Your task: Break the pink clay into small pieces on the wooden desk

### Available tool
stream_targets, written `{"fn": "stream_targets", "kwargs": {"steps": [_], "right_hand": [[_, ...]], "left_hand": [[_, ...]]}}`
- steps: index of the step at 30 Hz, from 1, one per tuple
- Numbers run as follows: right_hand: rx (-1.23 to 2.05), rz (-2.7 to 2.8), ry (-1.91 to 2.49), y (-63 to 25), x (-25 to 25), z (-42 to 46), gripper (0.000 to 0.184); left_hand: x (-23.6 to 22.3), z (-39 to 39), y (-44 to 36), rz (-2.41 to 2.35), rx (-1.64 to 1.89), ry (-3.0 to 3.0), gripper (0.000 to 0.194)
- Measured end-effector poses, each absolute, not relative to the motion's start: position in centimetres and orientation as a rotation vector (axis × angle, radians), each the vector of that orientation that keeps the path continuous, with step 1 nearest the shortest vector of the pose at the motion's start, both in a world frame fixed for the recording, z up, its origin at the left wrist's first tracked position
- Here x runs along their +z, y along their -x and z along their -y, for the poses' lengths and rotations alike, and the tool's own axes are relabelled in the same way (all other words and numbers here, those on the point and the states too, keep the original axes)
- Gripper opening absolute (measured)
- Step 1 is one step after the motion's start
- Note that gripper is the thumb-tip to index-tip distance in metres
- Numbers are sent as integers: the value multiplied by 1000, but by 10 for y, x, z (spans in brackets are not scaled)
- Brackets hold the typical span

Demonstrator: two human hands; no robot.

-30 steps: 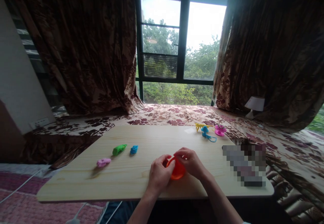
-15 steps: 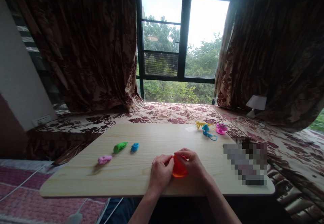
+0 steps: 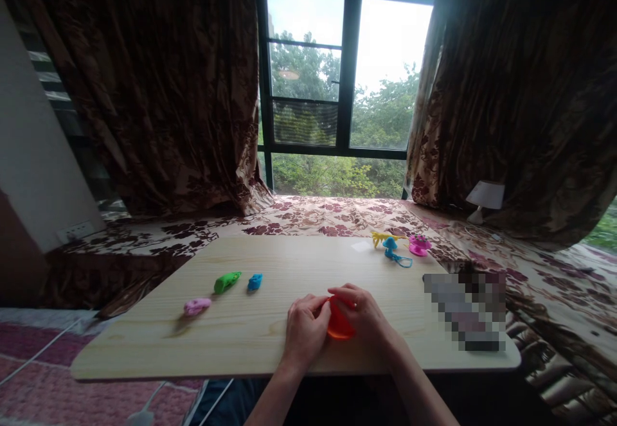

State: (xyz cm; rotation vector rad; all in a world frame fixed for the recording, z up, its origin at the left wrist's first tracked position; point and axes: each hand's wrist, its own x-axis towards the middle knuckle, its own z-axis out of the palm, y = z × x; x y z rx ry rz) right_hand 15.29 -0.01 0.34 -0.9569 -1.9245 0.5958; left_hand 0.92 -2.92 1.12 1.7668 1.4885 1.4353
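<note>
Both hands meet over the near middle of the table around a thin, bowl-like orange piece of modelling clay (image 3: 340, 326). My left hand (image 3: 307, 326) pinches its left edge between thumb and fingers. On the upper right side, my right hand (image 3: 362, 313) has its fingers curled over the rim, hiding part of it. Left of the hands lie a blue clay lump (image 3: 255, 281), a long green clay piece (image 3: 227, 282) and a pink clay piece (image 3: 197, 307).
At the table's (image 3: 159, 349) back right stand a blue mushroom figure (image 3: 390, 246), a yellow figure (image 3: 380, 238) and a pink figure (image 3: 420, 245). A blurred-out object (image 3: 465, 317) lies on the right side. A lamp (image 3: 484, 198) stands beyond the table.
The view has shifted slightly. Both hands keep hold of the orange clay, with only slight finger movement. The other clay pieces lie as before.
</note>
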Motion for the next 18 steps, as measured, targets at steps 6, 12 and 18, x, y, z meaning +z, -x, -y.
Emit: {"fn": "stream_targets", "kwargs": {"steps": [6,12,18], "right_hand": [[546,1991,972,-156,10,7,30],[508,2078,952,-156,19,13,30],[546,1863,1029,-160,12,11,28]], "left_hand": [[10,28,-9,-1492,1432,-1794,18],[7,27,-9,-1497,1441,-1802,17],[3,25,-9,-1508,1473,-1761,20]]}}
